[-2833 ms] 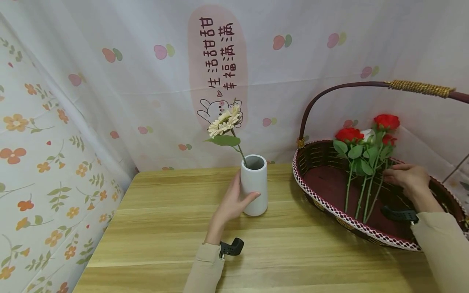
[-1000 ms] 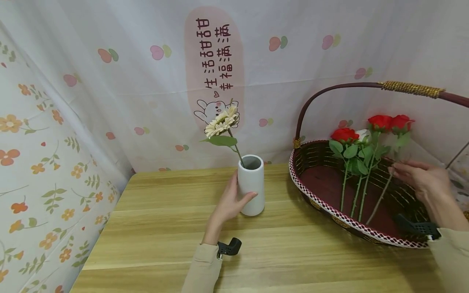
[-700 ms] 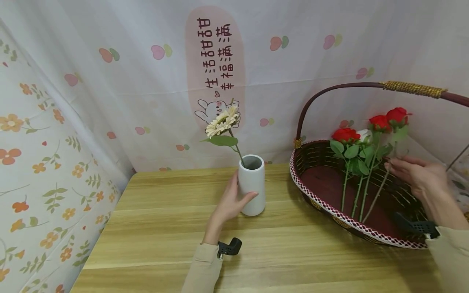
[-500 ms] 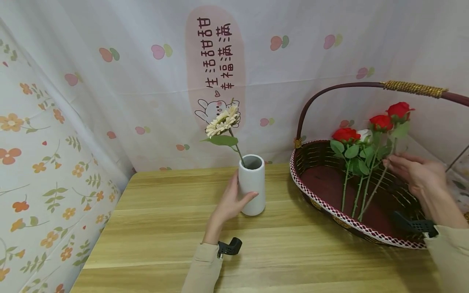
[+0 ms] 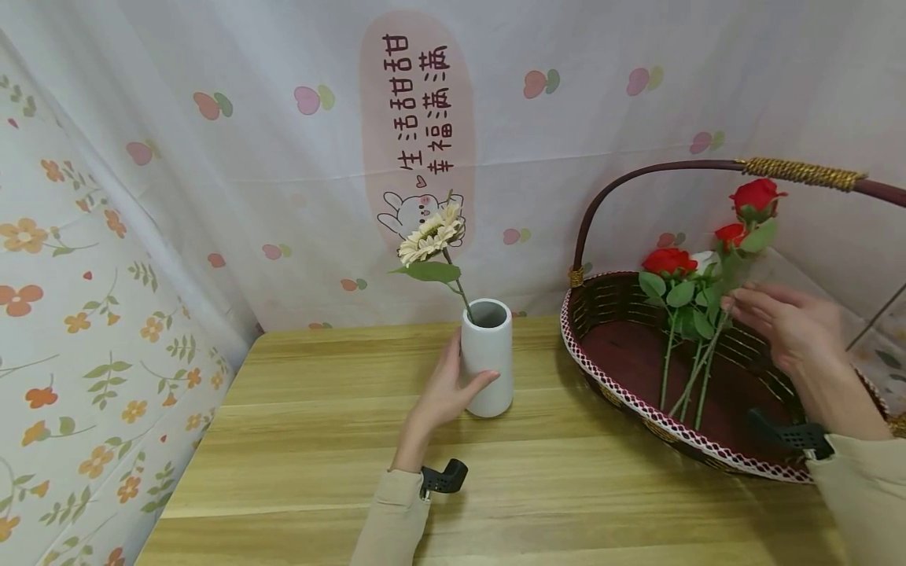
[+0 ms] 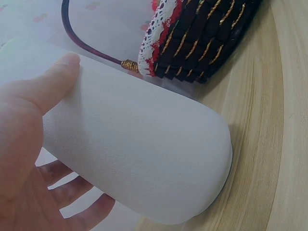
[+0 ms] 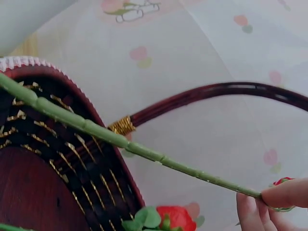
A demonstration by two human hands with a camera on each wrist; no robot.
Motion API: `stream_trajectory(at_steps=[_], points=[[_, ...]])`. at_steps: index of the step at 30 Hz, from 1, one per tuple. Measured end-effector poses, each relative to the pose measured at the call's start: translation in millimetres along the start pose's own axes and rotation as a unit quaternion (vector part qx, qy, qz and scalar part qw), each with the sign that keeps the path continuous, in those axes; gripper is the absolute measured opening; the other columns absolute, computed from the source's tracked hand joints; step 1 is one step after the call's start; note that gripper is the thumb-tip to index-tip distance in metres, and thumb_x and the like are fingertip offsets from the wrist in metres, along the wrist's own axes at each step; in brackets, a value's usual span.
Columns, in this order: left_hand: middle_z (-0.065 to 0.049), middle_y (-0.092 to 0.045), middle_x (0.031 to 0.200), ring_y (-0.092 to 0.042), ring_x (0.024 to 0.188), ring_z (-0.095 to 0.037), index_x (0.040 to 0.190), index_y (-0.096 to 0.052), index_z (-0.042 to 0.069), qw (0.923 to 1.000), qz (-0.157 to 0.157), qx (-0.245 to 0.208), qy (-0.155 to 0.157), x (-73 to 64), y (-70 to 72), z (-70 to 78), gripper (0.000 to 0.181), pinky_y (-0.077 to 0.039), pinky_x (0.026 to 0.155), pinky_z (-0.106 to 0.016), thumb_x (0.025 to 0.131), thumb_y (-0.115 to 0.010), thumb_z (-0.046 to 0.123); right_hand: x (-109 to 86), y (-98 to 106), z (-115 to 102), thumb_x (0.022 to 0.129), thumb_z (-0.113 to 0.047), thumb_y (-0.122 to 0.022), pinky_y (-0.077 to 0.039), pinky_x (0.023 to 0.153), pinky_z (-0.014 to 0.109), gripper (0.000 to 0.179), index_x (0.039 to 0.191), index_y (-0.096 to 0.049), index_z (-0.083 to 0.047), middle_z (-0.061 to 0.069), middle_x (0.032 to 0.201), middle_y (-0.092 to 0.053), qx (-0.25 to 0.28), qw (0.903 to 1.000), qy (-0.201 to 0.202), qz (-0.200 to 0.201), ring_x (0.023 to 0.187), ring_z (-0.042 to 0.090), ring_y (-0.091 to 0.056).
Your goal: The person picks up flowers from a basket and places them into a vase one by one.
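Observation:
My left hand (image 5: 440, 397) grips a white vase (image 5: 490, 365) standing on the table; in the left wrist view the thumb lies along the near side of the vase (image 6: 144, 139) and the fingers go behind it. One cream daisy-like flower (image 5: 429, 237) with a green leaf leans left out of its mouth. Over the basket (image 5: 617, 402), my right hand (image 5: 796, 326) pinches a red rose (image 5: 756, 196) by its stem. Between thumb and fingers, the green stem (image 7: 144, 152) shows plainly in the right wrist view. Other red roses (image 5: 668, 262) and a white one (image 5: 704, 262) lie in the basket.
The basket's tall handle (image 5: 651, 167), wrapped in gold cord, arches above the roses. A wooden table (image 5: 318, 440) carries the vase and basket. Printed curtains (image 5: 283, 181) hang behind and at the left.
My right hand has taken a red rose by its stem and raised it above the others, its stem end swinging left. The left hand still holds the vase in place.

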State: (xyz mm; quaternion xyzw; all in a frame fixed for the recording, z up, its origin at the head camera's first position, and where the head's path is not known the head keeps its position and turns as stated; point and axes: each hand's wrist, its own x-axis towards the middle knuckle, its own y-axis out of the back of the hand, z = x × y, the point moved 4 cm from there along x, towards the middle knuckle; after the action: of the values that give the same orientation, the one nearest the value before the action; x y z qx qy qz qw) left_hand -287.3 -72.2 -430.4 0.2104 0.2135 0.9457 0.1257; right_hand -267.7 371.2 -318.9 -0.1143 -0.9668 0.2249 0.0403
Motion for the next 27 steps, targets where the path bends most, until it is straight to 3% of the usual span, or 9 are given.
stream_trajectory(at_steps=[18, 27], points=[[-0.012, -0.030, 0.160, -0.036, 0.143, -0.028, 0.162, -0.014, 0.014, 0.9998, -0.003, -0.001, 0.019, -1.4, -1.2, -1.7, 0.093, -0.031, 0.115, -0.052, 0.094, -0.074, 0.037, -9.8, -39, 5, 0.091, 0.016, -0.061, -0.060, 0.068, 0.031, 0.019, 0.092, -0.076, 0.004, 0.017, 0.086, -0.075, 0.051, 0.9962, 0.048, -0.052, 0.076, 0.026, -0.075], [-0.011, -0.030, 0.160, -0.037, 0.142, -0.028, 0.162, -0.014, 0.014, 0.9997, -0.001, -0.005, 0.022, -0.8, -1.4, -2.8, 0.093, -0.031, 0.115, -0.052, 0.093, -0.074, 0.037, -14.1, -55, 14, 0.095, 0.015, -0.057, -0.060, 0.071, 0.034, 0.018, 0.096, -0.073, 0.007, 0.017, 0.092, -0.075, 0.080, 0.9918, 0.031, -0.095, 0.081, 0.028, -0.075]])
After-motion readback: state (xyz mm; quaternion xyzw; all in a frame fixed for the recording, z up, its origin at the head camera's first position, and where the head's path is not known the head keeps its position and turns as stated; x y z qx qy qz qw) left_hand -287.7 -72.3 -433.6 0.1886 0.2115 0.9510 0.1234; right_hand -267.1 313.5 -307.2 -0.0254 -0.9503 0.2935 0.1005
